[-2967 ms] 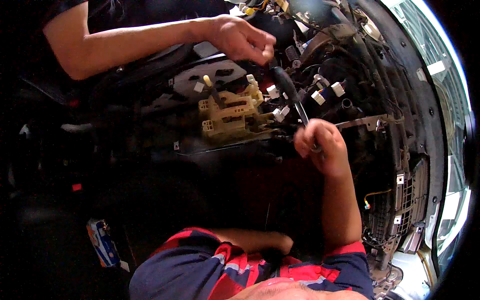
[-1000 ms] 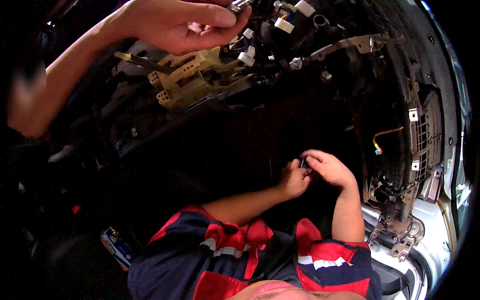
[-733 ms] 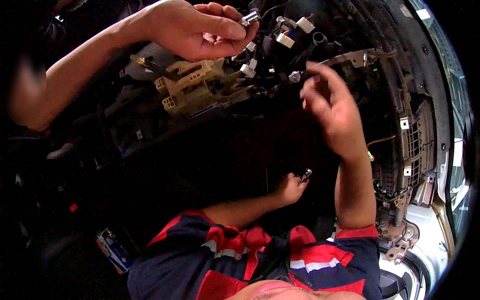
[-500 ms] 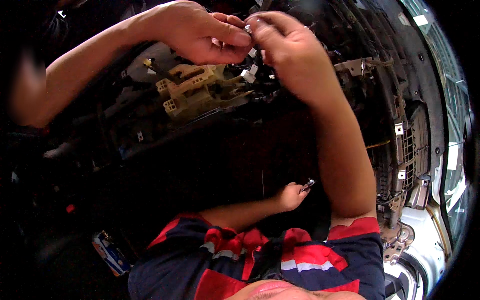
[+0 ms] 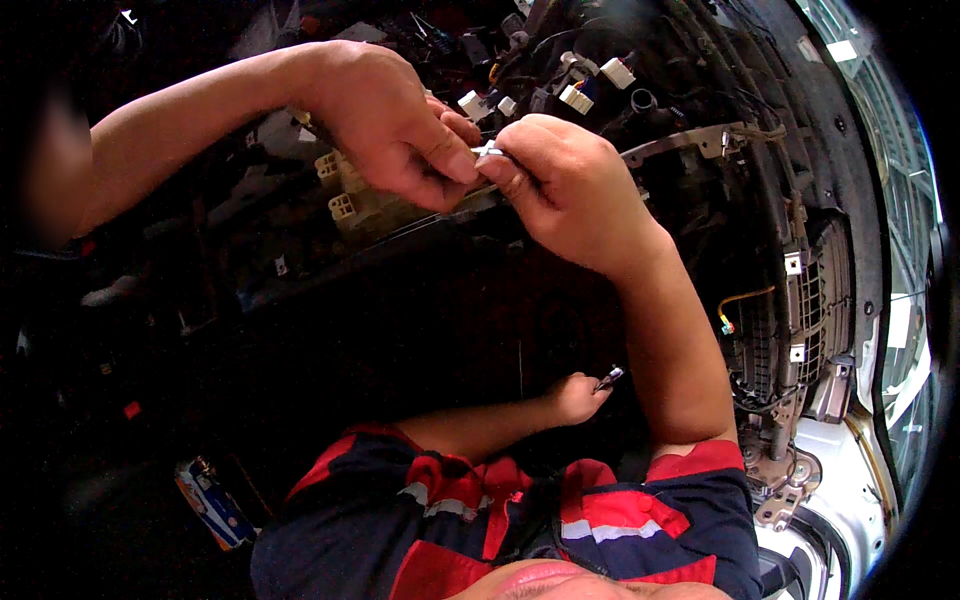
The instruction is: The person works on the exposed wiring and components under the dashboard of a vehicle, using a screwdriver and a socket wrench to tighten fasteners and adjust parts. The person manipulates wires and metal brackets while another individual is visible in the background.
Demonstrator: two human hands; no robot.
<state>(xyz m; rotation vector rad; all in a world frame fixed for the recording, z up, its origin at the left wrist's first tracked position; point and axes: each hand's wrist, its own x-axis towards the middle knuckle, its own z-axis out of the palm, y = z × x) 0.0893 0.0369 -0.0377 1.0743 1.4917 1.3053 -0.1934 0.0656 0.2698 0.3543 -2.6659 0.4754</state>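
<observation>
My right hand (image 5: 565,185) is raised in front of me, thumb and fingers pinching a small white piece (image 5: 488,149), maybe a connector. From the left a co-worker's bare arm (image 5: 200,125) reaches in; that hand's fingertips (image 5: 455,165) meet mine at the white piece and partly cover it. Lower down, my left hand (image 5: 578,399) rests before my waist, closed around a small shiny metal hand tool (image 5: 609,379) whose exact kind I cannot make out. Behind the co-worker's hand shows part of a beige plastic bracket (image 5: 342,207).
White plugs (image 5: 577,98) on wires lie beyond the hands in an opened, dark vehicle interior. At right are a metal bar (image 5: 660,148), a black grille (image 5: 825,280) and a yellow wire (image 5: 745,297). A blue-white box (image 5: 215,510) sits at lower left.
My right hand and the co-worker's hand have come lower, nearer me, with the white piece between them. White plugs behind now show, while the beige bracket is mostly covered. My left hand stays put.
</observation>
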